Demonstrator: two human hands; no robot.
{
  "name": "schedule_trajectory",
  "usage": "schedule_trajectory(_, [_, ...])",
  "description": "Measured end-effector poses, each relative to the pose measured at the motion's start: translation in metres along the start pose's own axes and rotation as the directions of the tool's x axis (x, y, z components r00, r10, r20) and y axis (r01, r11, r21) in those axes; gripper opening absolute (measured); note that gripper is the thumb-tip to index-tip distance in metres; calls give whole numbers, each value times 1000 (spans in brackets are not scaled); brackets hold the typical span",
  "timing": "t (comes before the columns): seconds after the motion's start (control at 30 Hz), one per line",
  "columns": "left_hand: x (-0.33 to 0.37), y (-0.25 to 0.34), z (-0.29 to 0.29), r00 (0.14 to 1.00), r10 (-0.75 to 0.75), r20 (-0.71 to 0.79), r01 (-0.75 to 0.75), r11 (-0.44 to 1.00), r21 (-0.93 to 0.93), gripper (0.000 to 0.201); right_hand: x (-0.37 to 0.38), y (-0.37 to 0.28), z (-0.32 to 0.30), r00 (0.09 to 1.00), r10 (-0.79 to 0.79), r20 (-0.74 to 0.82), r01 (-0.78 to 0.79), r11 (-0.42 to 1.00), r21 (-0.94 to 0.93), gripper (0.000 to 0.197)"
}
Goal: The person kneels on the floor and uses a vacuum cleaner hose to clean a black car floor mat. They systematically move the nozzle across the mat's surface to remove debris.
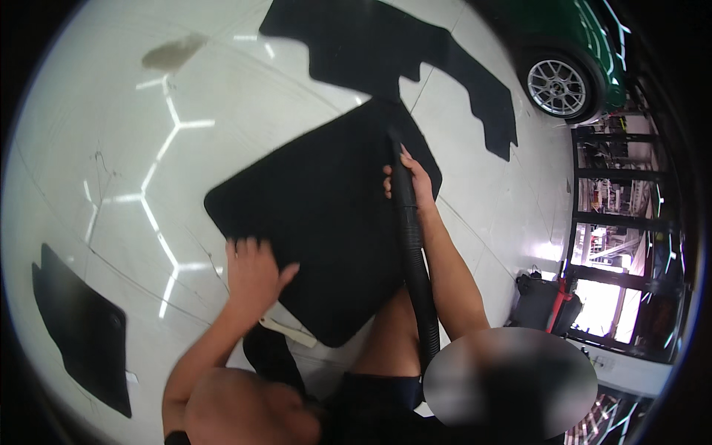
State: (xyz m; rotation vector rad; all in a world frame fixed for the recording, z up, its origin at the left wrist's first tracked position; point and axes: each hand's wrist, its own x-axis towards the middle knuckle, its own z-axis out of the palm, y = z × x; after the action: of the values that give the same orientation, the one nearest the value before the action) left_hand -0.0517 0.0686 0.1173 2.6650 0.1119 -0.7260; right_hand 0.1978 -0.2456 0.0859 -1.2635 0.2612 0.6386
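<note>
A black car floor mat (319, 193) lies flat on the glossy pale floor in front of me. My left hand (254, 271) rests on the mat's near left edge, its fingers stretched out and thumb apart. In my right hand (417, 182) is a black vacuum hose (415, 259), gripped near its front end, with the fingers wrapped round it. The dark nozzle end (394, 133) sits over the mat's far right part and blends into its black surface. From my hand the ribbed hose runs back beside my right forearm toward my body.
A larger cut-out black mat (378, 44) lies beyond, and another dark mat (85, 334) lies at the left. A green car with a silver-spoked wheel (556, 87) stands at the far right. A black and red machine (545, 304) is by the windows. A pale flat strip (289, 331) lies near my leg.
</note>
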Motion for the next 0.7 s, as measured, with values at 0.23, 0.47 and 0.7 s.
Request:
schedule_trajectory(0.23, [172, -17, -34, 840, 389, -378, -345, 921, 182, 105, 6, 24, 73, 999, 49, -10, -47, 879, -475, 81])
schedule_trajectory(0.47, [209, -34, -27, 934, 310, -176, -277, 942, 189, 126, -15, 66, 97, 947, 50, 319, 243, 538, -807, 80])
schedule_trajectory(0.7, [210, -23, -30, 934, 313, -173, -284, 943, 173, 126, -13, 68, 95, 934, -56, 353, 342, 425, -838, 81])
